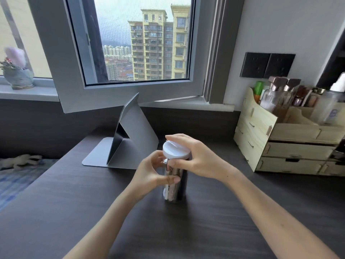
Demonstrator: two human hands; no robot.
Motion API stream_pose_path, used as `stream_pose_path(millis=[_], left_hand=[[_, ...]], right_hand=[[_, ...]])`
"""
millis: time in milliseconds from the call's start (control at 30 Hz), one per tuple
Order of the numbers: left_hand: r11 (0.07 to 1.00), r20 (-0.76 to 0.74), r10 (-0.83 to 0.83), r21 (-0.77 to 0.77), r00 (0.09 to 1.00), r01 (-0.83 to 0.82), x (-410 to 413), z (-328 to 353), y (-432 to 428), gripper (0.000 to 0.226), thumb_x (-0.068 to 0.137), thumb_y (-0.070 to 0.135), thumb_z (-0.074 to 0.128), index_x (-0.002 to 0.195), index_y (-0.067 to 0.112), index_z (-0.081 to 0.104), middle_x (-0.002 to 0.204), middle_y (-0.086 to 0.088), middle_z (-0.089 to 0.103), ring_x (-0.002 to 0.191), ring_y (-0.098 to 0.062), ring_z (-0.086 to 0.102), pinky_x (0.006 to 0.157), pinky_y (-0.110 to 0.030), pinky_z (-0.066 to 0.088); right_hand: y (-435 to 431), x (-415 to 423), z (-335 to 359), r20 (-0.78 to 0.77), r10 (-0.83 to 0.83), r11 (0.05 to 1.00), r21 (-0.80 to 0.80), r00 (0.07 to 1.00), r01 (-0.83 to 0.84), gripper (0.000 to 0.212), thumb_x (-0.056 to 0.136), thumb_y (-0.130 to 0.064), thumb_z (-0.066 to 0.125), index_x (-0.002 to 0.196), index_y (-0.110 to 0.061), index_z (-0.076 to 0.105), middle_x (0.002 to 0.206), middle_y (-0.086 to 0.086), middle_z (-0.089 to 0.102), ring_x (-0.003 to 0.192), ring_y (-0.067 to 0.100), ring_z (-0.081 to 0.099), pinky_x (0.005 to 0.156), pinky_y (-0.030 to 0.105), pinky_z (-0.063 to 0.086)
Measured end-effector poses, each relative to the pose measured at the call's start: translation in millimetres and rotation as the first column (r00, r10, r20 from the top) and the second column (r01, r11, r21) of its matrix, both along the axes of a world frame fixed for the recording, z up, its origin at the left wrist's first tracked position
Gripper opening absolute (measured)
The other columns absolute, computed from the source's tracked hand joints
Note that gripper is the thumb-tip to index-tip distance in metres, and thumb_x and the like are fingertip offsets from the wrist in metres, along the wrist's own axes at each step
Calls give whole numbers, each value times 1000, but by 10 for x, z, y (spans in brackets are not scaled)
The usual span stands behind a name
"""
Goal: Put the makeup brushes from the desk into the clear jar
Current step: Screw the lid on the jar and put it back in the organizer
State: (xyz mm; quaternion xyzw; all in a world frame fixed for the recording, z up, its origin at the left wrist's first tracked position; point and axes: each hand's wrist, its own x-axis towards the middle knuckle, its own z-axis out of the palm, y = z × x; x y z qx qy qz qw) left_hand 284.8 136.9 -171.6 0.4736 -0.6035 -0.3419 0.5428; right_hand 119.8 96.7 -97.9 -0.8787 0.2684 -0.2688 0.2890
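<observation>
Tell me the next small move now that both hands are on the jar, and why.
Probably finish seating the white lid: press or twist it with the right hand while the left hand steadies the clear jar. The jar stands upright on the desk, brush-like items show inside it, and no loose brushes are visible on the desk. Whether the lid is fully closed cannot be told.

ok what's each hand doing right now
left hand: closed around the clear jar
right hand: gripping the round white lid on it
</observation>
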Motion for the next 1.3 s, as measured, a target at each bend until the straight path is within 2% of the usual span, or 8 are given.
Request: stream_pose_path(millis=[300,400,500,667,800,1033,1200,1300], left_hand=[[994,-43,74,-73,996,-77,-130,-22,58,54,46,25,88,95,20,67,92,-2,74,91,-18,69,81,-36,54],[987,-50,121,-101,991,-125,-177,-24,101,57,46,29,90,97,20,67,98,-5,74,98,-25,67,90,-49,52],[976,-64,180,-109,982,-187,-235,48,92,55,43,35,89,92,28,66,94,3,73,94,-18,66,88,-39,52],[992,-137,96,-68,986,-106,-446,288,-14,54,45,39,87,95,30,67,94,7,73,90,-10,67,74,-24,53],[1000,-236,-14,-29,972,8,-765,505,-170,59,48,31,87,103,21,67,100,-2,74,96,-17,69,79,-27,52],[969,-153,-244,-79,958,234,-1368,1048,-474,52,62,11,81,111,23,67,102,1,73,94,-7,66,75,-11,47],[941,-90,-278,-225,956,252,-1771,1424,-687,62,68,0,80,117,32,58,109,0,66,104,-12,62,88,-22,51],[913,-80,-350,-250,933,321,-1981,1565,-821,57,80,-11,64,128,17,52,115,-5,61,113,-23,57,84,-19,53]], right_hand=[[330,294,-167,342,-404,915,137,848,380,44,71,-16,75,112,-19,60,99,-11,56,102,2,46,112,44,31],[331,211,-162,336,-349,937,156,875,314,66,74,-20,76,132,-25,44,120,-7,56,115,7,48,105,33,40],[282,-19,-220,386,-317,928,316,866,199,78,77,-23,75,140,-31,31,137,-5,47,124,7,46,108,30,39],[136,-513,-338,465,-261,868,496,846,-5,43,86,-44,56,127,-33,52,127,-9,63,122,7,55,107,30,41],[51,-783,-357,434,-206,911,413,877,10,42,82,-25,69,118,-42,56,115,-15,69,110,3,63,82,14,52],[-225,-1246,-63,567,-343,935,134,749,327,57,71,-5,78,108,-39,53,102,-19,71,99,-2,65,78,16,54],[-420,-1635,414,665,-399,788,-104,632,607,70,67,-30,80,113,-59,36,114,-34,54,108,-9,55,86,7,47],[-677,-1878,497,683,-435,689,-167,587,705,69,67,-24,81,118,-41,37,111,-44,47,105,-19,48,85,1,41]])
